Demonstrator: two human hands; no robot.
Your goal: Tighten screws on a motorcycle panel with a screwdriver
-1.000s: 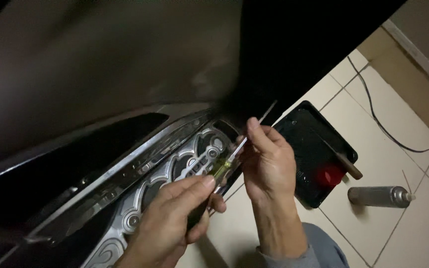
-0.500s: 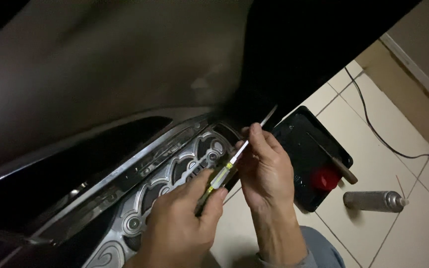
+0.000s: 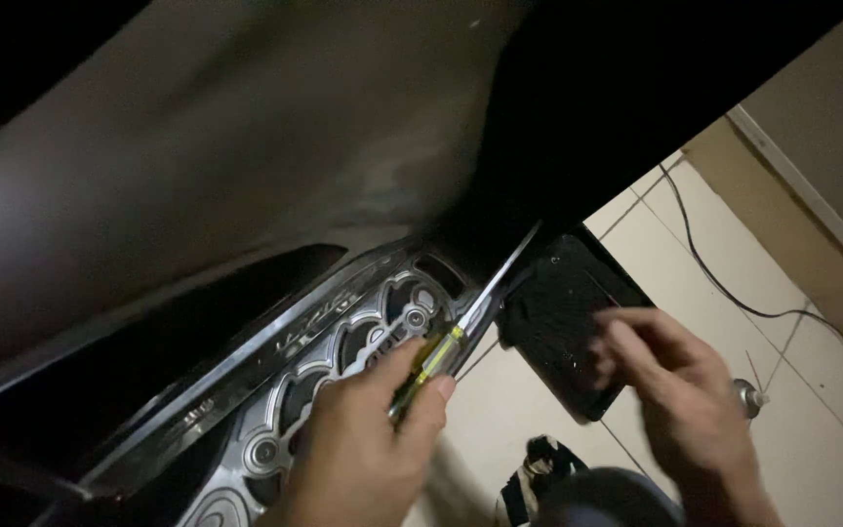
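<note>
Screwdriver (image 3: 438, 359) gripped in the left hand (image 3: 368, 449) — fingers and thumb are closed around its yellow-green handle, low in the centre of the view. Its bright metal shaft is angled up and to the right, the tip being lost in the dark gap under the black body panel (image 3: 617, 107) above. Just beside the handle, an ornate silver metal plate (image 3: 329, 356) with curled openwork and round bolt heads is seen, running down toward the lower left below a chrome strip (image 3: 246, 356). The right hand (image 3: 680, 400) is blurred over the black tray (image 3: 558, 322) lying on the pale tiled floor (image 3: 792, 429); its fingers are spread and loosely curled, and nothing can be made out in them — whether the tray is actually touched cannot be told. A grey spray can (image 3: 749, 398) is partly hidden behind that hand. A black cable (image 3: 734, 293) is draped across the tiles toward the wall. A dark rounded object (image 3: 597, 498) is glimpsed at the bottom edge, too dim to be identified.
</note>
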